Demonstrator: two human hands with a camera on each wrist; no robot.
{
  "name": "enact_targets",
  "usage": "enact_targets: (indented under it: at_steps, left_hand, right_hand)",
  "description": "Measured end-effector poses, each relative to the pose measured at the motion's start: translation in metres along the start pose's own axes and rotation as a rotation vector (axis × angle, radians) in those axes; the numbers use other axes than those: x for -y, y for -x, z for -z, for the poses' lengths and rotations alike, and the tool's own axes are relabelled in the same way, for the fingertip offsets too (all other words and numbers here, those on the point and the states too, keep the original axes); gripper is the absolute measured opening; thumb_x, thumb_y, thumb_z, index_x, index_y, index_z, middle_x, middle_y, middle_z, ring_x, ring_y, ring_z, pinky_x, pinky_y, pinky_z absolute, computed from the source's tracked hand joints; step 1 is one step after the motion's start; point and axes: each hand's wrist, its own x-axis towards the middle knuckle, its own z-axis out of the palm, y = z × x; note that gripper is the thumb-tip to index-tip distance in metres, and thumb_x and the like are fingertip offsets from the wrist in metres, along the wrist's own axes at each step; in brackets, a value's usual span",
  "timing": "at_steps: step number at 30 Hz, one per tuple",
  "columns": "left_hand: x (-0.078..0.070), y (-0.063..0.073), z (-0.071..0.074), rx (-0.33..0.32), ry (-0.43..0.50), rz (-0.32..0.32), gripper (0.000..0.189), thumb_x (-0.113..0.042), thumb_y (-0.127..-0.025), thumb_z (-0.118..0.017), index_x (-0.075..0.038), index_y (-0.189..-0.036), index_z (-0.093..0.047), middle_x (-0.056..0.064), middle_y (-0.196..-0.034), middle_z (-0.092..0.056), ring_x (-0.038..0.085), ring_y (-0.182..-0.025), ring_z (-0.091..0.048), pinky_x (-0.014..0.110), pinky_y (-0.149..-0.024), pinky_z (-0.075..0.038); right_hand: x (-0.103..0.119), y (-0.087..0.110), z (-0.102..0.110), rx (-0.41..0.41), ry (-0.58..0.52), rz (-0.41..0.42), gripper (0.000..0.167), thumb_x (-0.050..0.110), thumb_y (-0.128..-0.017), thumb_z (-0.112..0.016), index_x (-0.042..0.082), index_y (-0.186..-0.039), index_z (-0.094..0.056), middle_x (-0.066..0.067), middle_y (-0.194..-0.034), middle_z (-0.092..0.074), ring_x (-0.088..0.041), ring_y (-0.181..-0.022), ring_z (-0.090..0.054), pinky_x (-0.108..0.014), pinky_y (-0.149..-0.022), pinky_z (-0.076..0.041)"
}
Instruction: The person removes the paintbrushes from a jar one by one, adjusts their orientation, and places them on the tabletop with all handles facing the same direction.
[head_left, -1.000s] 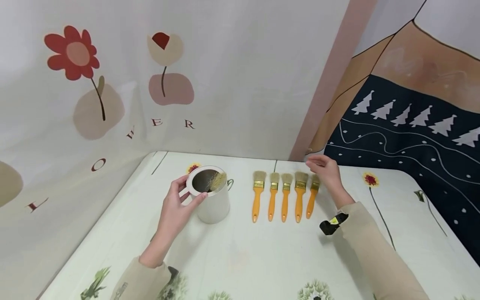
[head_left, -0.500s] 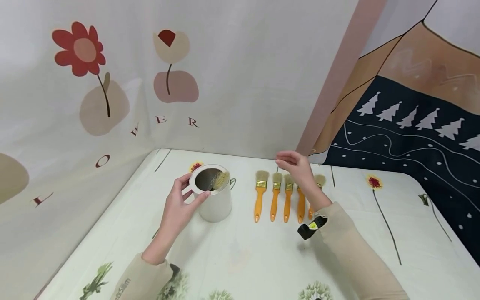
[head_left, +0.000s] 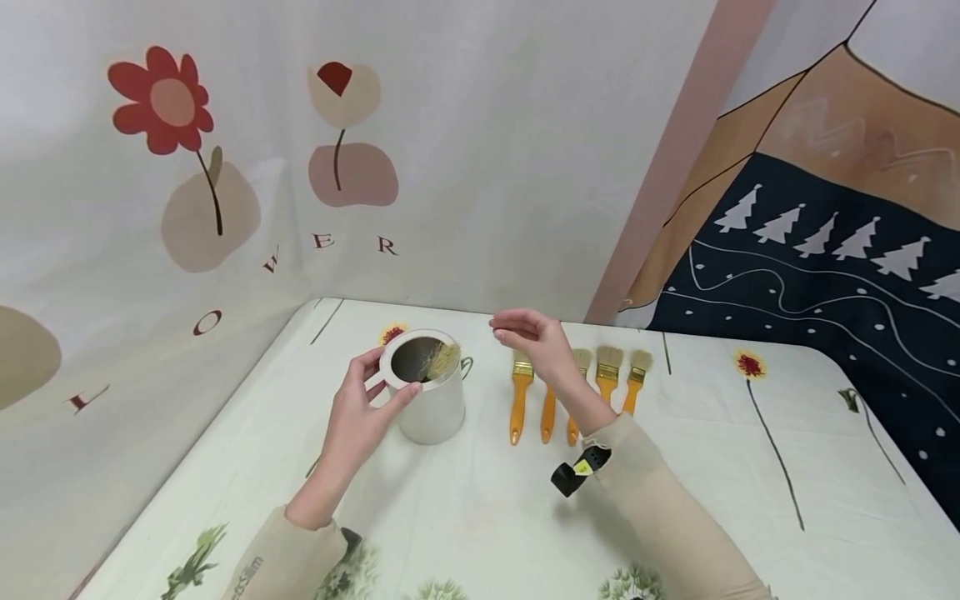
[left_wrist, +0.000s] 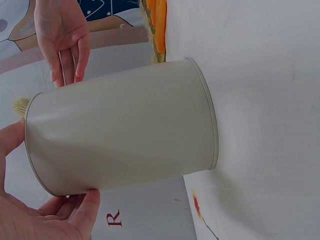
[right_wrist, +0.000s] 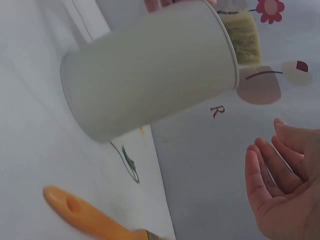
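My left hand [head_left: 358, 421] grips a white cylindrical can [head_left: 433, 412] near its top rim, thumb on the near side and fingers at the left and behind. Pale brush bristles [head_left: 444, 360] stick up out of the can's mouth at its right side; the rest of that brush is hidden inside. To the right, my right hand [head_left: 538, 343] hovers over a row of orange-handled paintbrushes [head_left: 518, 404], holding nothing, its fingers loosely bent towards the can. The hand and forearm partly cover the middle brushes. In the right wrist view, one orange brush handle [right_wrist: 85, 212] lies below the can.
A white cloth with printed flowers covers the table [head_left: 465, 517]. Behind it hangs a pale curtain [head_left: 480, 167] with flower prints and letters, with a dark tree-patterned cloth [head_left: 810, 267] at the right. A black wrist camera [head_left: 577, 471] sits under my right wrist.
My right hand has moved left, from beside the rightmost brush to above the left part of the row. My left hand and the can have stayed in place; the view has shifted slightly.
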Motion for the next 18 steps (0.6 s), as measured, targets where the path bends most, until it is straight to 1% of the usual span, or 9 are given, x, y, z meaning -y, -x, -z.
enact_targets:
  at_steps: [4, 8, 11, 14, 18]
  left_hand:
    - [0.000, 0.000, 0.000, -0.001, -0.002, 0.005, 0.075, -0.020, -0.091, -0.074, 0.002, -0.149, -0.031, 0.018, -0.154, -0.038, 0.032, -0.144, -0.040, 0.042, -0.119, -0.045]
    - [0.000, 0.000, -0.001, 0.000, -0.004, 0.011, 0.075, -0.020, -0.091, -0.074, 0.001, -0.149, -0.031, 0.018, -0.154, -0.039, 0.031, -0.144, -0.040, 0.041, -0.119, -0.044]
    - [-0.001, 0.000, -0.001, 0.002, -0.006, 0.013, 0.075, -0.020, -0.091, -0.074, 0.001, -0.149, -0.030, 0.018, -0.154, -0.038, 0.031, -0.144, -0.039, 0.042, -0.119, -0.044]
    - [0.000, 0.000, -0.001, 0.003, -0.009, 0.011, 0.076, -0.021, -0.091, -0.074, 0.001, -0.149, -0.030, 0.018, -0.155, -0.038, 0.032, -0.144, -0.039, 0.043, -0.119, -0.044]
    - [0.000, 0.000, -0.001, -0.002, -0.014, 0.005, 0.076, -0.022, -0.091, -0.074, 0.001, -0.149, -0.030, 0.017, -0.155, -0.037, 0.032, -0.144, -0.039, 0.043, -0.119, -0.044]
  right_hand:
    - [0.000, 0.002, -0.013, 0.026, -0.013, -0.009, 0.032, 0.013, -0.095, -0.068, 0.005, -0.126, -0.064, -0.014, -0.128, -0.068, -0.021, -0.116, -0.067, -0.026, -0.101, -0.059]
    - [0.000, 0.006, -0.022, 0.075, -0.051, 0.039, 0.033, 0.011, -0.096, -0.067, 0.005, -0.128, -0.063, -0.014, -0.130, -0.066, -0.022, -0.118, -0.066, -0.027, -0.104, -0.058]
    - [-0.001, 0.008, -0.027, 0.145, -0.100, 0.106, 0.034, 0.009, -0.097, -0.064, 0.004, -0.131, -0.061, -0.015, -0.134, -0.064, -0.023, -0.124, -0.063, -0.027, -0.107, -0.056]
    - [-0.001, 0.009, -0.030, 0.237, -0.141, 0.169, 0.038, 0.006, -0.097, -0.063, 0.004, -0.135, -0.059, -0.016, -0.139, -0.060, -0.025, -0.129, -0.059, -0.027, -0.110, -0.054]
    - [-0.002, 0.009, -0.033, 0.322, -0.149, 0.224, 0.041, 0.001, -0.096, -0.063, 0.003, -0.136, -0.058, -0.017, -0.141, -0.058, -0.024, -0.132, -0.057, -0.029, -0.115, -0.049]
